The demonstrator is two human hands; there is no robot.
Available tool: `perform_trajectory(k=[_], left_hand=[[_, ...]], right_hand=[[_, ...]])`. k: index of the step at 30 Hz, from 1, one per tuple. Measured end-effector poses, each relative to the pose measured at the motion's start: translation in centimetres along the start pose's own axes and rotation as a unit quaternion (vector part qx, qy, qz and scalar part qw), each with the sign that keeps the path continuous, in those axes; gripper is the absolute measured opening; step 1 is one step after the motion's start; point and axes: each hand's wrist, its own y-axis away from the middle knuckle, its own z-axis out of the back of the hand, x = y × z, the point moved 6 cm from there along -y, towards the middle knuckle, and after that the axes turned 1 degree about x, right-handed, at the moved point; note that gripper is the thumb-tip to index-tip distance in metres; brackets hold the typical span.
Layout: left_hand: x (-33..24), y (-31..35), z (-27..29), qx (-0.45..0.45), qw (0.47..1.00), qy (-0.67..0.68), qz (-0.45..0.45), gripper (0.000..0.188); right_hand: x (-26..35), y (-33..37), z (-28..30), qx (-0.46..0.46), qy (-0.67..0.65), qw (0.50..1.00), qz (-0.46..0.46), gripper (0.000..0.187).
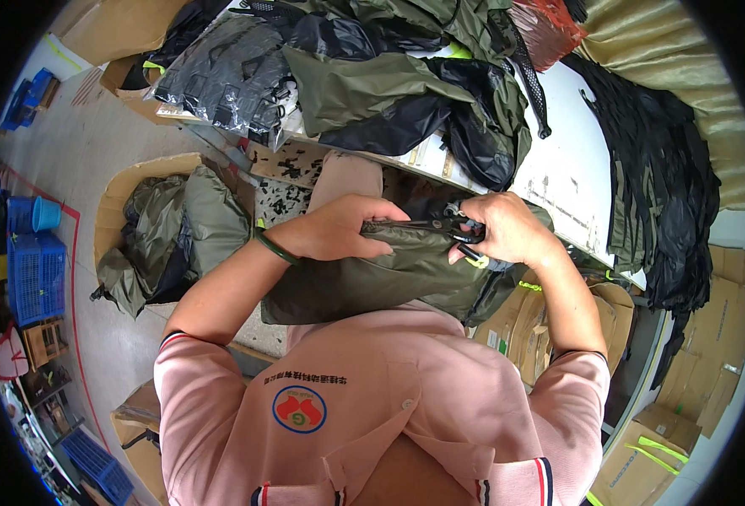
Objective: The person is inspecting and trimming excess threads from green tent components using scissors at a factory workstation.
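An olive-green fabric piece [360,291], perhaps a bag, lies across my lap. My left hand [347,226] pinches its upper edge between thumb and fingers. My right hand [509,228] is closed around dark-handled scissors [467,229], whose blades point left along the fabric's edge toward my left hand. Below my right fingers, a short dark piece with a yellow-green part [476,260] shows against the fabric. The exact spot where the blades meet the fabric is too small to make out.
Ahead stands a white table [565,181] heaped with olive and black fabric [372,84] and a clear plastic package [221,76]. On the left, a cardboard box [124,181] holds more olive fabric. Black straps [659,177] hang at the right, above cardboard boxes [655,438]. Dark scraps [284,192] lie under the table.
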Motion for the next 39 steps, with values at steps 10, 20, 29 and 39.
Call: perform_trajectory(k=[10,20,29,39], left_hand=[[0.7,2.6,2.5,-0.054,0.99,-0.127,-0.013,0.052],[5.0,7.2,3.8,-0.185,0.95,0.249,0.044,0.036],[-1.3,5.5,3.1,-0.132,0.938,0.318,-0.027,0.037],[-1.7,14.1,10.8,-0.401,0.864,0.162,-0.258,0.101]], right_hand=[[-1.5,1.3,-1.9,-0.002,-0.081,0.997,0.001,0.026],[-3.0,1.8,-1.5,-0.055,-0.089,0.991,-0.081,0.047],[5.7,-4.1,3.2,-0.128,-0.148,0.977,0.078,0.049],[11.0,-3.6,19.9,-0.313,-0.294,0.9,0.077,0.015]])
